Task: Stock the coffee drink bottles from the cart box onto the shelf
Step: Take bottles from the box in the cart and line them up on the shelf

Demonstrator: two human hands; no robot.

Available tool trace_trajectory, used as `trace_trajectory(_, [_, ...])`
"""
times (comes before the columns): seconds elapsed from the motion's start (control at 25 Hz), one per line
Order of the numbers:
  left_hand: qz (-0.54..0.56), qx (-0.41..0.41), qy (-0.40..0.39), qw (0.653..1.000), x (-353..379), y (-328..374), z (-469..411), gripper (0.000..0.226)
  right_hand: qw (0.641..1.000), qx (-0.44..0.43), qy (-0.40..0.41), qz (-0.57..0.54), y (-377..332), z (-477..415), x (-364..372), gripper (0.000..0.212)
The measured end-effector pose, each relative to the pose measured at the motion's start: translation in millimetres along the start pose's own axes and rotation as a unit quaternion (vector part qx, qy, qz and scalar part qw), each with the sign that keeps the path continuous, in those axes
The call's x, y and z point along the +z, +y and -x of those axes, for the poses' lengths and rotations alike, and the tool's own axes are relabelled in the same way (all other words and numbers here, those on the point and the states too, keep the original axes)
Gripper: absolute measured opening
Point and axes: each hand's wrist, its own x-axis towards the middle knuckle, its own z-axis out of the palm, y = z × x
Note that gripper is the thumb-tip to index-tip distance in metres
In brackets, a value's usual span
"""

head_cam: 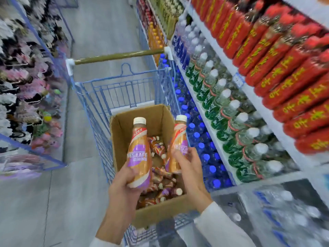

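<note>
Glossy plastic coffee bottles, matt brown cardboard box, blue painted wire cart.

Red packs top right; green-label white-cap bottles beneath; blue-cap bottles lower; hanging goods left; grey floor.

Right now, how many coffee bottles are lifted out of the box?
2. One brown-and-purple, white-capped plastic coffee bottle is in the left hand, a second such bottle in the right hand. More bottles lie jumbled in the brown cardboard box, some likely hidden.
</note>
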Motion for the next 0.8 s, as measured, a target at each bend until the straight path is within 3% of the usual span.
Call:
trace_trajectory(0.12, [-0.024, 0.016, -0.092, 0.995, 27.4, -6.5, 47.1, 0.029, 0.996, -0.070, 0.057, -0.010, -29.9, 69.8, -35.5, 0.044])
trace_trajectory(0.32, [-0.108, 0.005, -0.203, 0.973, 68.2, -31.7, 112.1, 0.065, 0.974, -0.148, 0.167, -0.032, -54.9, 171.2, -93.8, 0.050])
trace_trajectory(0.44, [-0.149, -0.005, -0.271, 0.951, 97.2, -56.3, 139.8, 0.055, 0.955, -0.189, 0.223, -0.053, -60.6, 217.8, -135.3, 0.051])
trace_trajectory(0.64, [-0.207, -0.040, -0.399, 0.892, 171.9, -128.1, 195.1, 0.056, 0.909, -0.214, 0.351, -0.068, -54.4, 291.9, -229.7, 0.058])
trace_trajectory(0.8, [-0.251, -0.056, -0.512, 0.820, 227.5, -213.5, 265.9, 0.049, 0.857, -0.239, 0.450, -0.074, -42.1, 358.1, -330.0, 0.046])
